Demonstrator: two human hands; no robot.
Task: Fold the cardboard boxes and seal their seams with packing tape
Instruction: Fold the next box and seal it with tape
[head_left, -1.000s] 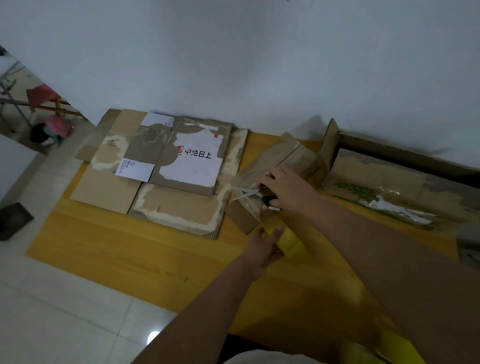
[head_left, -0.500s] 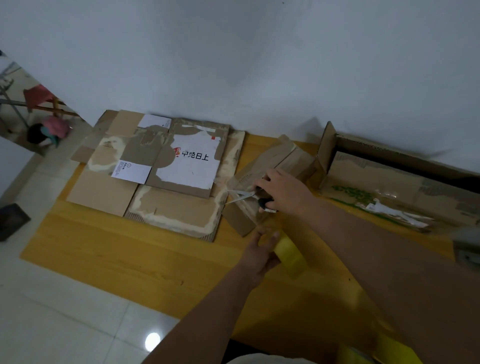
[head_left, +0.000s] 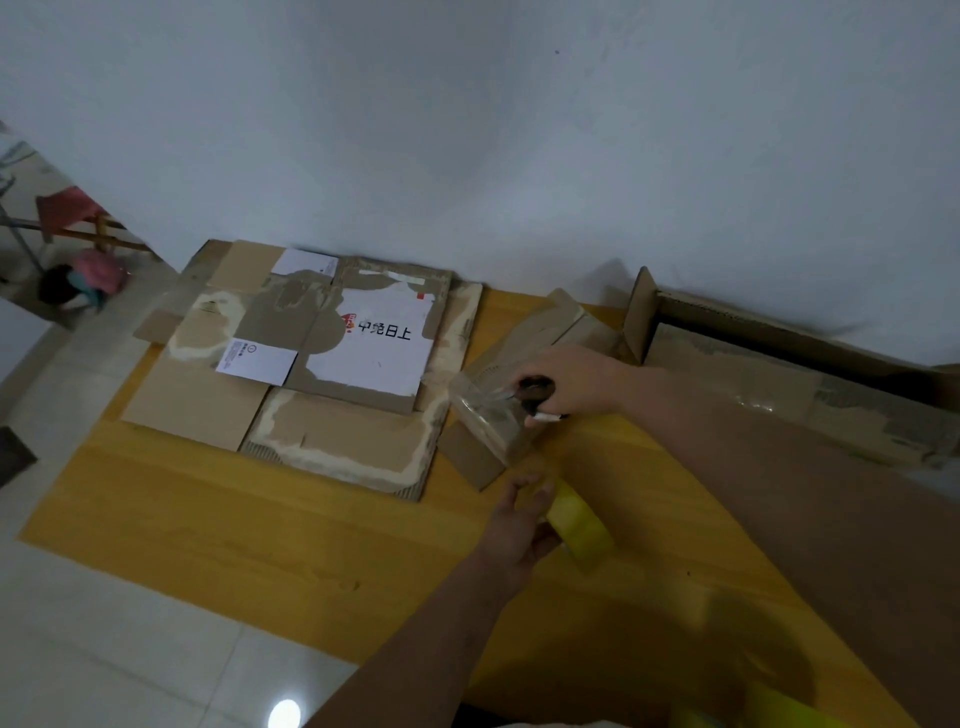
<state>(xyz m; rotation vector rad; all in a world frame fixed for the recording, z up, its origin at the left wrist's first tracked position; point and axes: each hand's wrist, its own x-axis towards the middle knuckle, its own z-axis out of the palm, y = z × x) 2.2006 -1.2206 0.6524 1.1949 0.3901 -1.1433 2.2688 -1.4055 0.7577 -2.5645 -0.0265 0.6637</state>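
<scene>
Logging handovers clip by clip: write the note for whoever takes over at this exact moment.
Right hand grips scissors at the taped end of the small folded box.
Left hand holds the yellow tape roll just in front of the box, above the table.
Done: this box is folded, with tape laid over its near end.
Left: cut the tape if it is still joined to the roll (unclear), press it down, then fold and tape the flattened cartons on the left.

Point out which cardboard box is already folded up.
The small box under the right hand, glossy with tape; the others lie flat or open.
</scene>
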